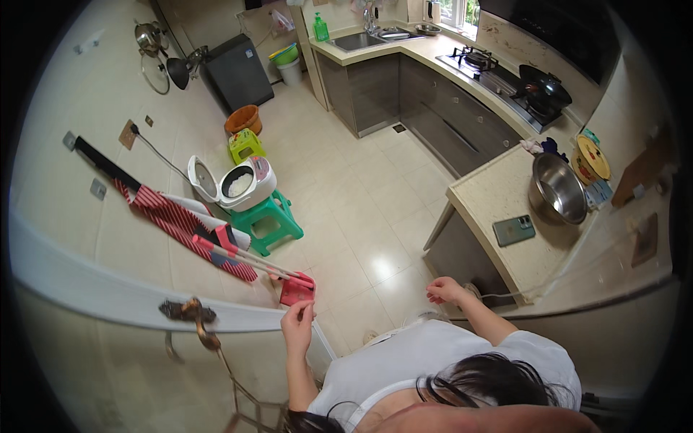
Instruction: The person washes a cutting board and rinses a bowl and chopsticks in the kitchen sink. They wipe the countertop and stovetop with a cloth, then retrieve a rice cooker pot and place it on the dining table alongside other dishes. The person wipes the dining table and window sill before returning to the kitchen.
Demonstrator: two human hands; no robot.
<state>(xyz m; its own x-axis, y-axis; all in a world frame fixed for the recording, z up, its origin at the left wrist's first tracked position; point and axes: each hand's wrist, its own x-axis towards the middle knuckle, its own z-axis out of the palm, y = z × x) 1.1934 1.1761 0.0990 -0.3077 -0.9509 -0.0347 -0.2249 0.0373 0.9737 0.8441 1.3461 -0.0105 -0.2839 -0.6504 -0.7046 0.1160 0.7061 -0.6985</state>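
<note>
My left hand (298, 325) is raised in front of me with its fingers curled, near the pink dustpan (296, 289) on the floor; I see nothing held in it. On the other side, my right hand (446, 290) hangs beside the end of the counter, loosely curled, with no object visible in it. A white rice cooker (252, 184) with its lid up and white rice (240, 185) inside rests on a green plastic stool (268, 219). On the counter (482, 189) at right are a phone (513, 230) and a steel bowl (557, 188).
A door with a bronze handle (197, 319) stands at the left. An apron (178, 222) hangs on the wall. A lime stool (246, 145) and an orange basin (243, 119) are farther back. The sink (356, 41) and gas stove (498, 81) line the far counter.
</note>
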